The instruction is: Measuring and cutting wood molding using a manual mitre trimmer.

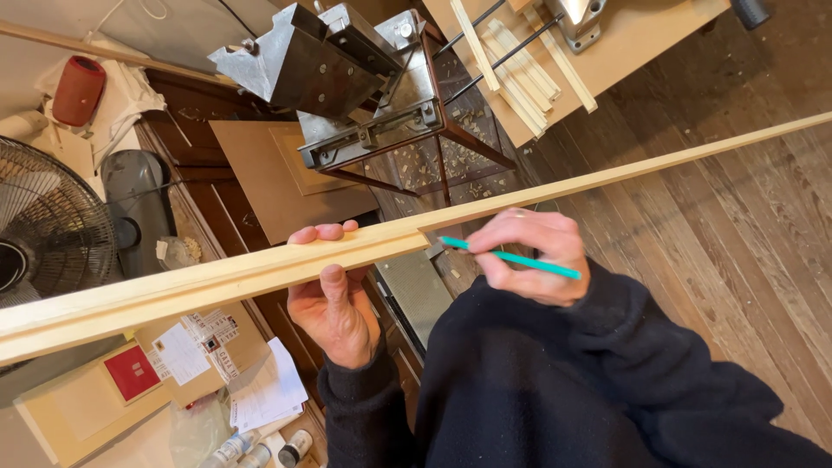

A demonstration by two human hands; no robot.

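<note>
Left hand (334, 299) grips long strip (485, 201) from beneath; right hand (533, 256) pinches green pencil (511, 257). Strip likely light, springy; hold near middle.

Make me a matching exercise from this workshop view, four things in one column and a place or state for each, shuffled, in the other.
Things:
1. long wooden strip
2. green pencil
3. fan
4. red cylinder

Places or states:
A. standing at the left edge of the view
B. pinched in the right hand, tip at the strip
C. resting on white cloth, upper left
D. gripped from below by the left hand, running across the whole view

Pairs: 1-D, 2-B, 3-A, 4-C
</note>
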